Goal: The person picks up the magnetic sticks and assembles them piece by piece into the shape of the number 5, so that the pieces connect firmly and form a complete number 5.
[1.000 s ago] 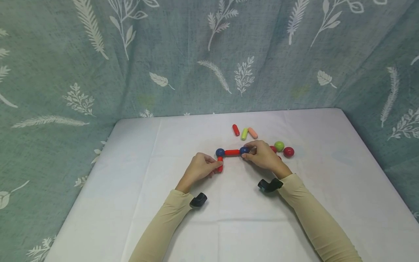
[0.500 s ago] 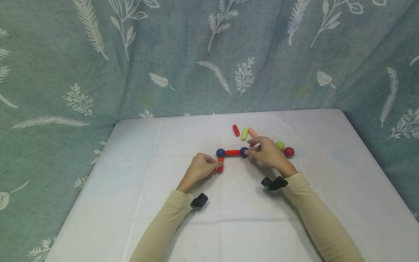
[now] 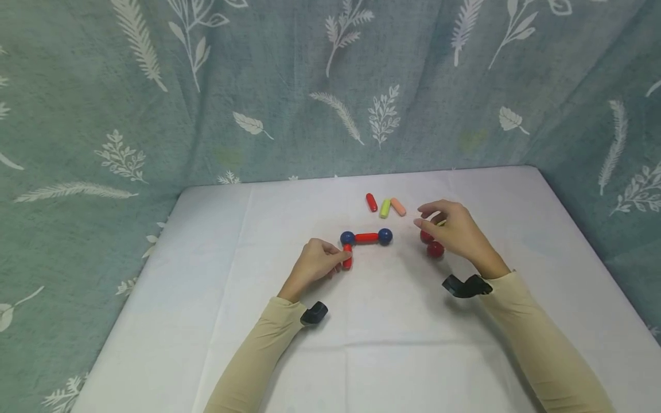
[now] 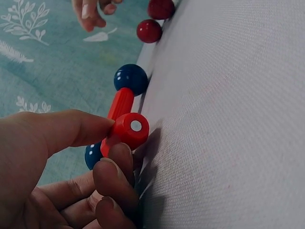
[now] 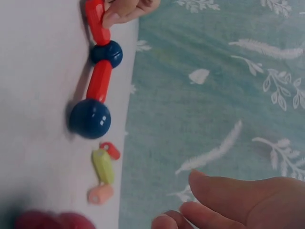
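My left hand (image 3: 311,265) pinches a red magnetic rod (image 4: 129,133) between thumb and fingers; a silvery disc shows in its end. That rod joins a blue ball (image 3: 348,238), from which a second red rod (image 3: 366,238) runs rightward to another blue ball (image 3: 385,236). The joined pieces form a corner on the cloth. Away to the right, my right hand (image 3: 457,232) hovers with loosely bent fingers and no piece visible in its grasp. Below its fingers lie two red balls (image 3: 435,249). Only a sliver of green shows behind this hand.
Beyond the joined pieces lie a loose red rod (image 3: 371,202), a yellow-green rod (image 3: 385,208) and a peach rod (image 3: 398,207). White cloth (image 3: 289,367) covers the table, and a leaf-patterned curtain (image 3: 289,74) hangs behind it.
The right hand has let go of the right-hand blue ball and moved right, over the loose balls. My left hand stays on its red rod, and the joined pieces keep their place.
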`<state>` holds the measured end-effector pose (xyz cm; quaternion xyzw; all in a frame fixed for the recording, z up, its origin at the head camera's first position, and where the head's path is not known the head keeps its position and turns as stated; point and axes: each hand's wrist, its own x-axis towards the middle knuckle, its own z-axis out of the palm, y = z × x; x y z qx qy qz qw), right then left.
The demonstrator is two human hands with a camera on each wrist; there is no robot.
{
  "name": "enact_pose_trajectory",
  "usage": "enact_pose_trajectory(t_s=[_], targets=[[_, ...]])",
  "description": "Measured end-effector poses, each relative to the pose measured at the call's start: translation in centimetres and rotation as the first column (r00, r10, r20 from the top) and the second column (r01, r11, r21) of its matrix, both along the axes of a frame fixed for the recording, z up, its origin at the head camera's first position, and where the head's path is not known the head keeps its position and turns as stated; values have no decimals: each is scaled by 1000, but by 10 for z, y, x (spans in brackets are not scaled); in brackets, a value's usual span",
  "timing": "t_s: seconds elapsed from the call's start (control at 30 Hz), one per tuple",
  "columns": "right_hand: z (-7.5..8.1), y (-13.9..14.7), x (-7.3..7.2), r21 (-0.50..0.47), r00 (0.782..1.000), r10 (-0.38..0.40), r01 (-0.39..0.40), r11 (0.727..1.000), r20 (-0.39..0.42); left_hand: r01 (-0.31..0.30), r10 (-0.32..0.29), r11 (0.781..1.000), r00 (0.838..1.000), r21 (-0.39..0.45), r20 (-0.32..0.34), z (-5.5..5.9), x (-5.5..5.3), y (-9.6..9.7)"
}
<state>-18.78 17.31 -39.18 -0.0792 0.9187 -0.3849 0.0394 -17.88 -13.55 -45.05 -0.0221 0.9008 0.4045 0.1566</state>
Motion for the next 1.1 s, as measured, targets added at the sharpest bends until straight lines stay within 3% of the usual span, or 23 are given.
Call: enact_pose_trajectory(t_s=[0.27,0.8,1.1], targets=[[-9,25,12,16,999,9,-9,1000,-52,0,1,1000,1000,13,-1,-2,0,0],[-37,38,27,73,1000,10,-11,997,11,-7,6,1000,1000,17,17,0,0,0],[-40,37,26,96,999,29,-33,995,44,-12,12,1000,1000,3,18,2,1,0]])
